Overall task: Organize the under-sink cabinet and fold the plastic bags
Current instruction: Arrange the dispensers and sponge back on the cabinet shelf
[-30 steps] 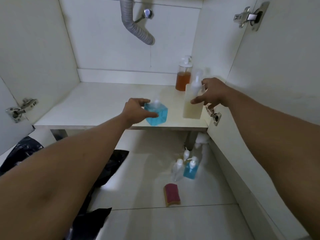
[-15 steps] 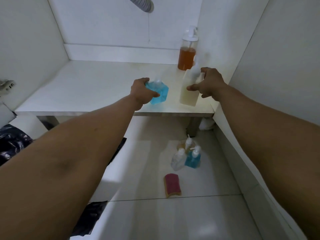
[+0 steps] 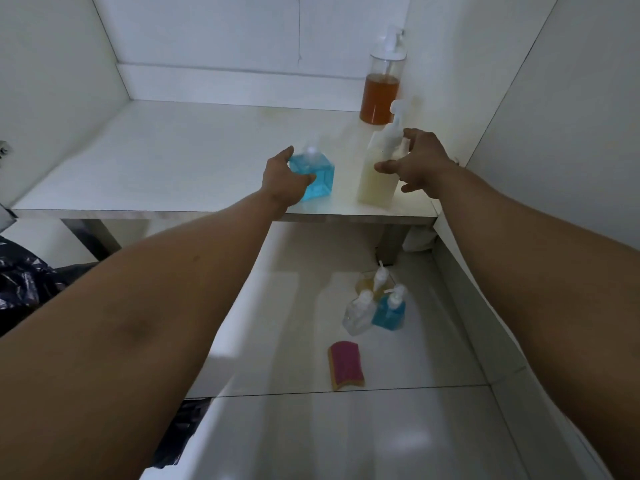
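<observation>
Low in the open cabinet, a white shelf [image 3: 166,157] holds two bottles near its front edge. My left hand [image 3: 282,180] grips a square blue pump bottle [image 3: 320,180], thumb across its front. A tall cream pump bottle [image 3: 375,183] stands to its right; my right hand [image 3: 420,164] holds it loosely, thumb on its front and fingers spread behind the neck. Black plastic bags lie on the floor at the left edge [image 3: 20,282] and under my left arm [image 3: 180,434].
An orange-filled dispenser [image 3: 379,98] stands in the shelf's back right corner. On the tiled floor below sit a clear bottle [image 3: 360,311], a small blue bottle [image 3: 389,311] and an amber bottle [image 3: 377,280], with a pink sponge [image 3: 346,365] nearer me. The cabinet door [image 3: 571,116] stands open at right.
Both bottles have come to rest upright on the shelf after being tilted in my hands. My right hand's fingers have spread wider. The view has tipped downward.
</observation>
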### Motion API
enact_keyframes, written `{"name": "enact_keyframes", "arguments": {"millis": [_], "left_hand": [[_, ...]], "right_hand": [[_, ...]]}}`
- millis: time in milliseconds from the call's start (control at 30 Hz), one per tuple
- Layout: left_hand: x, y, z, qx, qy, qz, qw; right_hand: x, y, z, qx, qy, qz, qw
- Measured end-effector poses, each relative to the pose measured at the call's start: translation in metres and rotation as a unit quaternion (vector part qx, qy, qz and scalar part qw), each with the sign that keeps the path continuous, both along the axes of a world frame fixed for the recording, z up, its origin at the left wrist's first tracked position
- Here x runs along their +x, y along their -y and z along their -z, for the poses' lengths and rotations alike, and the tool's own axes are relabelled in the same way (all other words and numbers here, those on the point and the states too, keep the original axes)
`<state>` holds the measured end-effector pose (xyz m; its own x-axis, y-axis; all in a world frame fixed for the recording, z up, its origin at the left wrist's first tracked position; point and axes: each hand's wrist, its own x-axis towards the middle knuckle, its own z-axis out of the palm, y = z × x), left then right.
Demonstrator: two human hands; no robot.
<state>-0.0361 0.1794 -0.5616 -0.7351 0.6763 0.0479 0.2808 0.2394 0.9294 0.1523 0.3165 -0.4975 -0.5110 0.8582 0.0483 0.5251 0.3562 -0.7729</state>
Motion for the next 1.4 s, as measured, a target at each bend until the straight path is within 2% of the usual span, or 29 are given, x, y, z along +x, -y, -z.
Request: {"name": "enact_keyframes", "arguments": {"millis": [167, 333, 467, 567, 867, 1033, 1400], "left_hand": [[0.011, -0.003, 0.024, -0.002, -0.043, -0.052, 0.998], [0.019, -0.020, 0.032, -0.021, -0.095, -0.077, 0.992], [0.008, -0.035, 0.033, -0.066, -0.146, -0.088, 0.983], [-0.003, -0.051, 0.034, -0.057, -0.141, -0.100, 0.983], [-0.035, -0.118, 0.031, -0.031, -0.127, -0.116, 0.985], [-0.037, -0.131, 0.036, -0.053, -0.179, -0.105, 0.977], [-0.039, -0.136, 0.046, -0.049, -0.216, -0.135, 0.966]], "right_hand": [[0.001, -0.007, 0.012, 0.011, -0.042, 0.009, 0.999], [0.000, -0.004, 0.033, 0.031, -0.086, 0.074, 0.993], [-0.013, 0.007, 0.050, 0.069, -0.034, 0.068, 0.995], [-0.025, 0.006, 0.066, 0.086, -0.009, 0.111, 0.990], [-0.056, -0.015, 0.089, 0.125, -0.075, 0.205, 0.968], [-0.078, -0.047, 0.086, 0.114, -0.093, 0.209, 0.967], [-0.128, -0.155, 0.074, 0.138, -0.082, 0.230, 0.960]]}}
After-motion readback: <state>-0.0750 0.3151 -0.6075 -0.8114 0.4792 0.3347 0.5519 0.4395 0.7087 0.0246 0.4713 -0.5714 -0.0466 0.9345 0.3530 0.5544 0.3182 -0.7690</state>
